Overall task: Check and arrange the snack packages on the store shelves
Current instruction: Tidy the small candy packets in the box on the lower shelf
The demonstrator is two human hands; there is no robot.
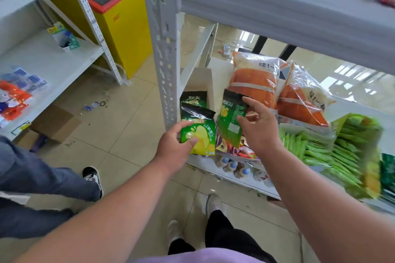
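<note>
Risk first. We judge the likeliest slip to be the second green chip bag (229, 119): it stands tilted on the lower shelf (215, 170), leaning over a pile of mixed packets, and our right hand (259, 128) is beside it with fingers spread, not closed round it. A nudge from that hand could tip it forward off the shelf edge. Whether a fingertip touches the bag at its top corner we cannot tell. A second risk: the green chip bag (199, 132) in our left hand (174, 145) is held only by its lower left corner, so it could swing or twist if moved quickly (the foil looks slick).

Pose. Left arm reaches forward and up from the lower left, thumb and fingers pinching the bag's lower corner just in front of the shelf upright (164, 55). Right arm comes in from the lower right, wrist raised, palm turned toward the tilted bag, holding nothing. A third green bag (193, 98) stands behind, against a cardboard divider. Two large orange bags (254, 83) lie further back on the same shelf.
</note>
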